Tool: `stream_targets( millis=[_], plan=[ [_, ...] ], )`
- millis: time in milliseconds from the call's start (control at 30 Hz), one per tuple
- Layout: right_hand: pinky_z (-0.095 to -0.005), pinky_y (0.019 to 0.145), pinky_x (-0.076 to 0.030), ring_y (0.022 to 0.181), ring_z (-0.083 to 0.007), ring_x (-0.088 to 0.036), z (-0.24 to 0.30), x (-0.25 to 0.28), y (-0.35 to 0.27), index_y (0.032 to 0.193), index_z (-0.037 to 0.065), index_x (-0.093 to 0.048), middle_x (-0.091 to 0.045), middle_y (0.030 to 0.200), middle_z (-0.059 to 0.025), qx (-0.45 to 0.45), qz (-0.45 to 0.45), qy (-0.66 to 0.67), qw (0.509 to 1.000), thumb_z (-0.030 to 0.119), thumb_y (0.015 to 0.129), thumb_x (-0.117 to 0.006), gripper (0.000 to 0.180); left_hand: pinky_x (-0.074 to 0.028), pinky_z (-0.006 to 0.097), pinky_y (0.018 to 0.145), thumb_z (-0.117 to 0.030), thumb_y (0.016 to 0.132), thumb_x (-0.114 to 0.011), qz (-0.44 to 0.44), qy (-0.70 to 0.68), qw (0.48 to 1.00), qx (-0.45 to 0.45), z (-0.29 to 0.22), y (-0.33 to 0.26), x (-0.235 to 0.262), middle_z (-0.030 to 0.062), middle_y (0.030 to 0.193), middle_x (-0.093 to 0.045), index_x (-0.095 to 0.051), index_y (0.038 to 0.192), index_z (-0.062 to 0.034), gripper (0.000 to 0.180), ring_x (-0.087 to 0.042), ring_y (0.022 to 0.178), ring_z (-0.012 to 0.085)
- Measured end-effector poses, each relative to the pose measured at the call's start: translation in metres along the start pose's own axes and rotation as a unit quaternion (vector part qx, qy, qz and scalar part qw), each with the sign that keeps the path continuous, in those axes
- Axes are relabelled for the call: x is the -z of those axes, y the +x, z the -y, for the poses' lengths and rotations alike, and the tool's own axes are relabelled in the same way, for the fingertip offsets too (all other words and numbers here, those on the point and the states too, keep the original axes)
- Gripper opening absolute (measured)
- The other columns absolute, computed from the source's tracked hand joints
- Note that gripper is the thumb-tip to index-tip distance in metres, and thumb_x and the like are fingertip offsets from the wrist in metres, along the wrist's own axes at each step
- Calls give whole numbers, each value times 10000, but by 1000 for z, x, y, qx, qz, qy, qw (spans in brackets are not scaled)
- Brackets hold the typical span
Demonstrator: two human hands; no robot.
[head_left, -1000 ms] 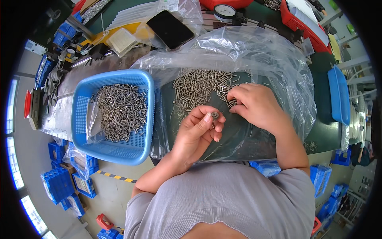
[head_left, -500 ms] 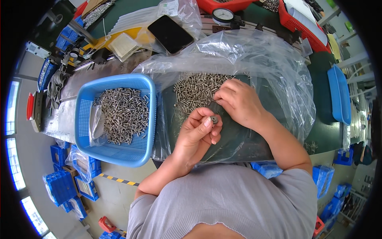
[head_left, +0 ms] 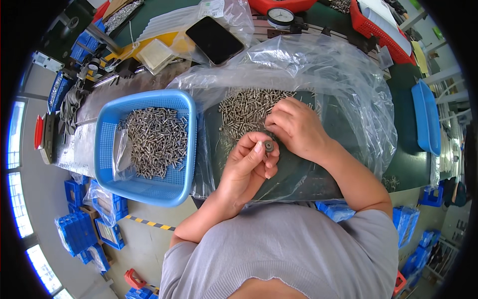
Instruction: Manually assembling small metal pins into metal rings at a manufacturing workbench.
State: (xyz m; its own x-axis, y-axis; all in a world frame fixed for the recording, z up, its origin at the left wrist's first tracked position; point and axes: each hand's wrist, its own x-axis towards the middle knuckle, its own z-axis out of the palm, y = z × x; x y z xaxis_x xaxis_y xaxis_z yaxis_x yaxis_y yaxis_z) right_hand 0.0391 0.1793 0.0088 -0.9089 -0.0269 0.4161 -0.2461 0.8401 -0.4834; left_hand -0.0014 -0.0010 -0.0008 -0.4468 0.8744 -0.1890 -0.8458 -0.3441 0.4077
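Observation:
My left hand (head_left: pixel 245 167) is closed in a pinch on a small round metal ring (head_left: pixel 269 146), with its holed face turned up between thumb and fingertips. To the right and a little farther off, my right hand (head_left: pixel 299 130) has its fingers pressed together near the ring. Whatever its fingertips hold, if anything, is too small and hidden to make out. Just beyond both hands spreads a heap of small metal pins (head_left: pixel 245 110), lying on a clear plastic bag (head_left: pixel 348 112). The right hand covers part of the heap's near right edge.
A blue basket (head_left: pixel 101 185) with many more metal pins stands at the left. Behind are a black phone (head_left: pixel 214 41), a dial gauge (head_left: pixel 280 18) and a red basket (head_left: pixel 371 31) with papers. A blue tray (head_left: pixel 425 118) sits at the far right of the green table (head_left: pixel 406 159).
The ring in my left hand has tipped so its face shows more fully. My right hand has shifted slightly left, closer to the ring.

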Motion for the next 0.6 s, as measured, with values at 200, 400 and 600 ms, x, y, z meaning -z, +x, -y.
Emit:
stream_targets(
  millis=[200, 400, 600],
  plan=[
    [-372, 687, -464, 801, -267, -552, 1, 2, 1, 818, 67, -606, -546, 828, -57, -7, -10, 1, 1000, 48, 666, -705, 183, -401, 250, 605, -201, 957, -519, 5, -6, 1000, 2, 0, 0, 1, 74, 889, -551, -532, 1025, -71, 147, -469, 700, 110],
    [-386, 725, -462, 836, -260, -556, 1, 1, -1, 814, 75, -625, -556, 834, -50, 5, 1, 3, 1000, 102, 655, -717, 185, -396, 251, 595, -205, 956, -521, 13, 2, 1000, 6, 0, 0, 1, 68, 872, -544, -532, 1010, -71, 145, -457, 690, 108],
    [-380, 716, -452, 823, -259, -554, 2, 3, -2, 818, 73, -621, -556, 826, -52, 13, 6, -29, 999, 98, 645, -719, 200, -399, 253, 599, -200, 954, -524, 11, -2, 1000, 4, 0, 0, 2, 70, 877, -552, -538, 1011, -72, 140, -465, 696, 110]
  ],
)
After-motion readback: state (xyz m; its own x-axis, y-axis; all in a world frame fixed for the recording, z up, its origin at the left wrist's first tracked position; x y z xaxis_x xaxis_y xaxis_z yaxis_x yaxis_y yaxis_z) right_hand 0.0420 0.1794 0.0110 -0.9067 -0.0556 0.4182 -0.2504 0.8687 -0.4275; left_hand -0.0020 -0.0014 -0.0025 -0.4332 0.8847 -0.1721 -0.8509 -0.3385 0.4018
